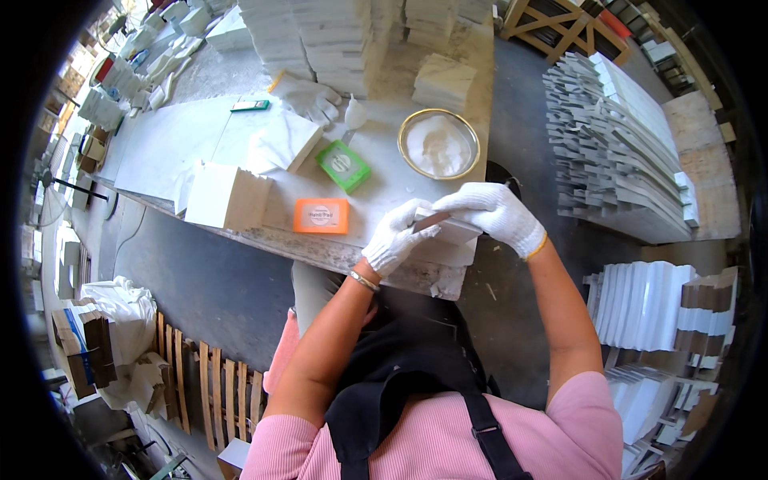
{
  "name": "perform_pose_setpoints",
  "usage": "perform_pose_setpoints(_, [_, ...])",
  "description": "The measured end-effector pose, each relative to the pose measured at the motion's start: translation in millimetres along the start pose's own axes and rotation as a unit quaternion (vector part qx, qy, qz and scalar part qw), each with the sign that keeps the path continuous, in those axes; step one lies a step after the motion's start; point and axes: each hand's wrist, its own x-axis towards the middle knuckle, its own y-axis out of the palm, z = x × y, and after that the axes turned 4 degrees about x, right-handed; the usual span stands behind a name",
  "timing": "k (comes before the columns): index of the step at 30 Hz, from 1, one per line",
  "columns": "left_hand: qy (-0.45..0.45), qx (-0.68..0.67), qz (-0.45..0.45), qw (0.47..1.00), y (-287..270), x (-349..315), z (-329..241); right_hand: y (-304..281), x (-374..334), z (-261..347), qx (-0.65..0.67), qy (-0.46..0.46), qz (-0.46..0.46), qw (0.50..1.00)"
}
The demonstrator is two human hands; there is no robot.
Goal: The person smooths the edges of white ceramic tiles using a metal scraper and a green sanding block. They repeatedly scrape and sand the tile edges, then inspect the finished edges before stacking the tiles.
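Both my hands wear white knitted gloves and meet over the table's near right corner. My left hand (395, 238) is closed around the left end of a white stone tile (458, 231). My right hand (498, 214) is closed at the tile's far side, its fingertips on a thin grey-brown blade (432, 222) that lies across toward my left fingers. The blade's handle, if any, is hidden. Just beyond stands a gold-rimmed bowl (404, 154) of white paste or powder (438, 146). To the left lie an orange hand pad (322, 216) and a green hand pad (343, 166).
On the table (384, 180) are white tile stacks (228, 197), a marbled tile (285, 141), a loose glove (308, 98) and a small scraper (350, 120). Tall slab stacks (316, 44) stand at the back. More tiles (612, 152) are piled at right, and wooden pallets (210, 384) stand at lower left.
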Motion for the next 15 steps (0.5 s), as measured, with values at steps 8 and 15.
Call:
perform_pose_setpoints(8, [0.008, -0.06, 0.013, 0.998, -1.0, 0.0, 16.2, -18.3, -26.7, 4.4, 0.026, 0.092, 0.019, 0.995])
perform_pose_setpoints(15, [-0.04, -0.013, 0.003, 0.999, 1.2, 1.3, -1.5, -7.2, -11.5, -1.6, -0.02, 0.011, 0.001, 1.0])
